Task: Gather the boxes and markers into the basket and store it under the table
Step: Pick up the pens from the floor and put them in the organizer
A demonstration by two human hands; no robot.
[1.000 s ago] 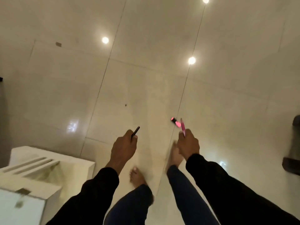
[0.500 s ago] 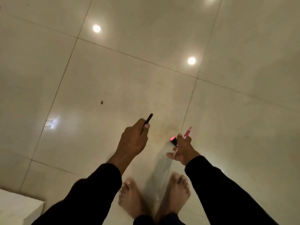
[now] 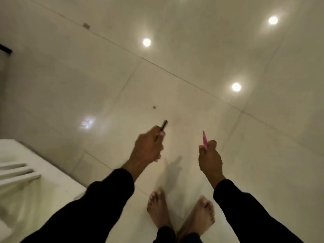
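Note:
My left hand (image 3: 147,146) grips a black marker (image 3: 164,124) whose tip sticks out past my fingers. My right hand (image 3: 209,157) holds a pink marker (image 3: 204,140) pointing up and away from me. Both hands hang in front of me above a glossy cream tiled floor (image 3: 105,76). No basket, box or table top is clearly in view.
A white piece of furniture with slats (image 3: 26,172) fills the lower left corner. My bare feet (image 3: 180,214) stand on the tiles below my hands. Ceiling lights reflect in the floor. A dark object (image 3: 5,49) sits at the far left edge.
The view has swung left, bringing the white furniture back into the lower left. The second pink-and-black marker end seen at my right hand earlier is hidden now. Both hands keep their markers.

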